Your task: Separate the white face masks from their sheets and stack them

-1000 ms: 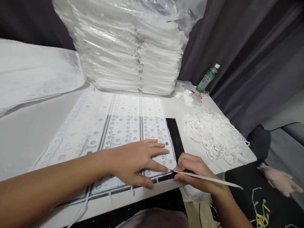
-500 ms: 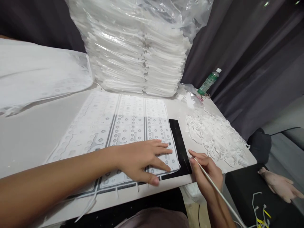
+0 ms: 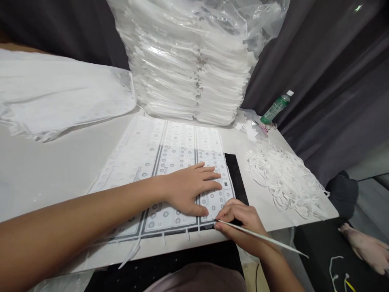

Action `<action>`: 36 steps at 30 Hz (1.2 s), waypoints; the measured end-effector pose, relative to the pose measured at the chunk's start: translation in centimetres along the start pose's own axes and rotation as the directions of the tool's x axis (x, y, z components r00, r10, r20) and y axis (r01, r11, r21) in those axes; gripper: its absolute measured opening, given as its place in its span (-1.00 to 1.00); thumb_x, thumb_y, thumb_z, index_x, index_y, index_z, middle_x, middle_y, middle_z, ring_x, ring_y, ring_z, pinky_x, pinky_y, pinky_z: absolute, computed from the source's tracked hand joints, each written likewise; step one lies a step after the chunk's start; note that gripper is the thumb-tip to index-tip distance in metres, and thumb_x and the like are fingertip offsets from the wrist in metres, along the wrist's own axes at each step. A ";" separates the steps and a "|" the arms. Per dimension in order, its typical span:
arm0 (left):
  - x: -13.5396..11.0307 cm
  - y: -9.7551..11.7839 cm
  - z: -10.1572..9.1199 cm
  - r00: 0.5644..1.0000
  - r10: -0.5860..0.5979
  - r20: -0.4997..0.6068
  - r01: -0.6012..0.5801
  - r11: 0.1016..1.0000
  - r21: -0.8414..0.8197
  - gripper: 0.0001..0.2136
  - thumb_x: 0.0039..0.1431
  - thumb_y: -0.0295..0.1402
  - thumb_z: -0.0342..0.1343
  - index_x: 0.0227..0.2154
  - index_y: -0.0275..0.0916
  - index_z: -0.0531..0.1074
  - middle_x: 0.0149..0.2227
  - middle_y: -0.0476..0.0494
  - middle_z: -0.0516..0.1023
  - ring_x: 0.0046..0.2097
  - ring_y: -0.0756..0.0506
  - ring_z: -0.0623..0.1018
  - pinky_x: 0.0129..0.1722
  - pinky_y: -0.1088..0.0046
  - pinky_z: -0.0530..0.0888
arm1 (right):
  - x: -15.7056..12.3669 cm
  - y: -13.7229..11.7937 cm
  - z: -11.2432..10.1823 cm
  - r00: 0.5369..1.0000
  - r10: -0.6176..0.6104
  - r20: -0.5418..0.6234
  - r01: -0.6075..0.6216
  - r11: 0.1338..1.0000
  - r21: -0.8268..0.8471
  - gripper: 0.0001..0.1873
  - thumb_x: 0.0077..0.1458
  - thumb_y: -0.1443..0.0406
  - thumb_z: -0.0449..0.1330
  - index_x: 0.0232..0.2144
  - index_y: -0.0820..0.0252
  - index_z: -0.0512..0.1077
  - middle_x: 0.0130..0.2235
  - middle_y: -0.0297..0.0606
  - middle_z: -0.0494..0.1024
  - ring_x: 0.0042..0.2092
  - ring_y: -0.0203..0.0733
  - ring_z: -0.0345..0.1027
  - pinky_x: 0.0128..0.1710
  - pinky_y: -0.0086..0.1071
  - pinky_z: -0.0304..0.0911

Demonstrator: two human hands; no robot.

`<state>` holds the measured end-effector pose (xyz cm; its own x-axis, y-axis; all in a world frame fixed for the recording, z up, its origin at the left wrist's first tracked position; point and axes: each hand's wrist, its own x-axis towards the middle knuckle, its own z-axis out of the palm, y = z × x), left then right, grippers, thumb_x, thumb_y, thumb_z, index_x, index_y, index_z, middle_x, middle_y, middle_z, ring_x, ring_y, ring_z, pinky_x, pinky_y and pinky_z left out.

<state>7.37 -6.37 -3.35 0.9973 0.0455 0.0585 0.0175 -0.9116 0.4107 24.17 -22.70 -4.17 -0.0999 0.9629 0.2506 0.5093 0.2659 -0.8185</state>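
A white die-cut sheet point(image 3: 170, 156) with rows of small round pieces lies flat on the white table point(image 3: 54, 170), partly over a black mat point(image 3: 238, 178). My left hand point(image 3: 190, 188) rests flat on the sheet's near right part, fingers stretched out and spread. My right hand point(image 3: 240, 223) is closed in a pinch on a thin white strip point(image 3: 267, 239) at the sheet's near right corner. The strip runs out to the right, past the table's edge.
A tall plastic-wrapped stack of white sheets point(image 3: 194, 61) stands at the back. Another bagged pile point(image 3: 60, 93) lies at the left. A heap of loose white strips point(image 3: 285, 178) and a green bottle point(image 3: 275, 108) are on the right. Another person's hand point(image 3: 364, 247) shows at lower right.
My right hand swung away to the right with the strip, then came back to the sheet's near right corner. My left hand stayed pressed on the sheet. The camera shifted, moving the scene to the right.
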 end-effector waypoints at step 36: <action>2.9 -0.8 -1.8 0.988 -0.050 0.148 0.050 0.999 0.007 -0.51 0.35 -0.14 -0.23 0.29 -0.13 0.04 0.35 -0.16 -0.04 0.36 -0.22 -0.08 0.28 -0.02 -0.09 | 1.6 -1.6 1.6 0.998 -0.064 -0.005 0.064 0.995 0.070 -0.88 0.01 0.30 0.32 -0.50 0.15 0.45 -0.37 -0.25 0.60 -0.33 -0.21 0.49 -0.29 -0.36 0.38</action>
<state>10.13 -4.75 -1.84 0.9948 0.0299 -0.0978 0.0674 -0.9109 0.4070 21.82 -21.54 -3.30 -0.1284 0.9437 0.3049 0.4406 0.3297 -0.8350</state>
